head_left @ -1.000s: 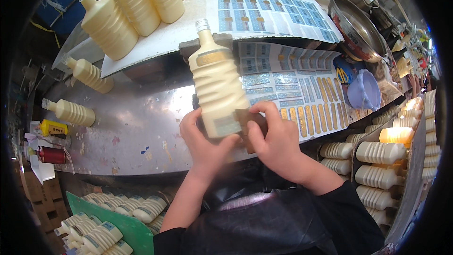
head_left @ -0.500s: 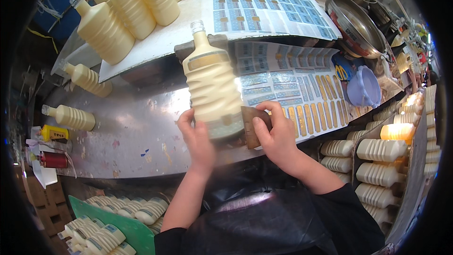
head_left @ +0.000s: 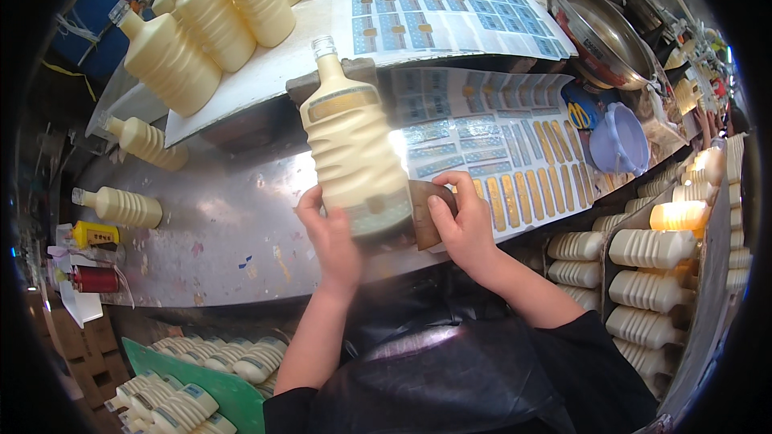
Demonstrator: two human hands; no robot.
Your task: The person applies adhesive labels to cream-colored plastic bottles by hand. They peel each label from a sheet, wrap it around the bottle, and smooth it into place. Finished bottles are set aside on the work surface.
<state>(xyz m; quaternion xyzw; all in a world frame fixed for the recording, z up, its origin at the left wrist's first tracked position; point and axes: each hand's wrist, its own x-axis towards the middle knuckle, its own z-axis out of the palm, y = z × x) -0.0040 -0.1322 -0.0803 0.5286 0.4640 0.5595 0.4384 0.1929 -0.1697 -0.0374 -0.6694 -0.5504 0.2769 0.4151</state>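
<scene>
A cream-coloured ribbed bottle (head_left: 354, 137) with a clear neck lies in front of me, its neck against a grey-brown block (head_left: 363, 71). Labels show on it: a gold-and-blue one near the shoulder, and a pale blue one (head_left: 381, 213) near the base. At its lower left side is my left hand (head_left: 328, 237), fingers along the edge and thumb, slightly blurred, over the front. My right hand (head_left: 462, 217) grips a flat brown scraper (head_left: 425, 215), whose edge meets the bottle's lower right side.
Label sheets (head_left: 482, 137) cover the bench's right part, beside a lilac bucket (head_left: 619, 141) and yellow scissors (head_left: 578, 116). More bottles (head_left: 173, 64) stand on the white raised board. Two bottles (head_left: 129, 206) lie at left. Racked bottles (head_left: 651, 249) fill the right side; others lie by a green panel (head_left: 193, 378).
The bottle and most of the scene sit slightly further left in the picture. Both hands keep nearly the same places at the bottle's base, and the scraper stays in my right hand.
</scene>
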